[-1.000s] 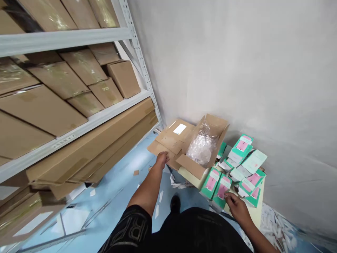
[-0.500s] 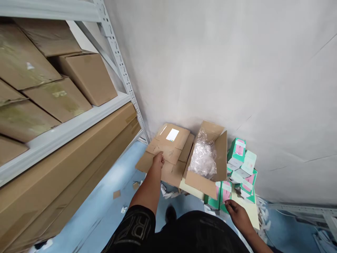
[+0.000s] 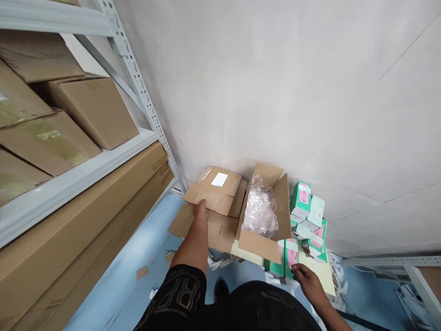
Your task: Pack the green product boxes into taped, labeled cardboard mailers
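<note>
My left hand (image 3: 200, 210) pinches the front edge of a flattened cardboard box (image 3: 227, 180) with a white label. Under it lies more flattened cardboard (image 3: 220, 232). Beside this, an open cardboard carton (image 3: 284, 207) holds crumpled clear plastic wrap (image 3: 260, 211). My right hand (image 3: 306, 277) hovers by the near edge of a green and pink box (image 3: 291, 250), its fingers curled together and nothing visible in them. Whether its fingertips touch that box I cannot tell.
Several green and pink boxes (image 3: 303, 195) are piled right of the carton on a pale yellow tabletop (image 3: 325, 271). A metal shelf rack (image 3: 127, 55) with cartons (image 3: 93, 108) stands at left. White scraps (image 3: 339, 276) litter the blue floor. A grey wall rises behind.
The view has shifted slightly, so things sit a little further left. The left edge of the labelled flattened box has lifted slightly in my left hand. My right hand has barely moved.
</note>
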A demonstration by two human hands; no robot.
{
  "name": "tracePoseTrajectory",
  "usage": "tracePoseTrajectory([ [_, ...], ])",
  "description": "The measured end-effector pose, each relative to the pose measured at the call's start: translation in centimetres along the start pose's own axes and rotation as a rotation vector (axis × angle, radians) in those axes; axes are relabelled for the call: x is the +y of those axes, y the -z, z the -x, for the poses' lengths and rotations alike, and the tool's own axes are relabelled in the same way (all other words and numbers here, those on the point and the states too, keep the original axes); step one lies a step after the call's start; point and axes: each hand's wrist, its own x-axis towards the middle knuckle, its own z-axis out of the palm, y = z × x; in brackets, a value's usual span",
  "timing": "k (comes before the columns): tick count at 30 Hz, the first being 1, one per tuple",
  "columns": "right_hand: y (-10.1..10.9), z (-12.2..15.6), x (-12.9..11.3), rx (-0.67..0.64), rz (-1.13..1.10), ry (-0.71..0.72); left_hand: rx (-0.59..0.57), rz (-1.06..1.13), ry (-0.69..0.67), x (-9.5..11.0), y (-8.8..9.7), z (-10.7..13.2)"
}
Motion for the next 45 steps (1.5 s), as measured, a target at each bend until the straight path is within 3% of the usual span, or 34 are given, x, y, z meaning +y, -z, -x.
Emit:
tracePoseTrajectory([
  [4,-0.3,0.5,0.5,0.022,-0.047,-0.018,-0.006,0.037,-0.026,1.4,-1.2,1.3],
  [7,-0.7,0.4,0.5,0.014,-0.078,-0.005,-0.049,0.076,-0.098,3.0,-0.7,3.2],
  [15,-0.1,-0.5,0.0,0.008,-0.031,0.087,-0.256,0.272,-0.487,9.0,6.3,11.6],
  [19,2.2,-0.4,-1.0,0.089,-0.04,0.086,-0.323,0.327,-0.558,11.6,8.9,15.9],
  [23,5.8,0.4,-4.7,0.25,-0.046,0.106,-0.426,0.293,-0.526,13.0,9.3,20.0],
  [26,9.2,1.6,-8.6,0.436,-0.039,0.17,-0.548,0.185,-0.467,13.0,7.8,22.8],
  [29,12.7,3.2,-11.3,0.607,-0.169,0.265,-0.714,0.068,-0.396,11.7,4.9,25.5],
  [33,16.8,6.4,-10.8,0.718,-0.458,0.348,-0.914,-0.099,-0.297,7.9,-0.1,29.9],
  [36,19.2,9.9,-7.4,0.708,-0.602,0.267,-1.066,-0.236,-0.237,4.3,-3.8,34.1],
  [40,21.9,15.5,-0.5,0.794,-0.765,0.164,-1.215,-0.38,-0.222,-0.6,-8.7,40.7],
  [45,25.3,23.7,9.0,0.967,-0.879,0.097,-1.278,-0.435,-0.362,-8.8,-15.1,49.8],
])
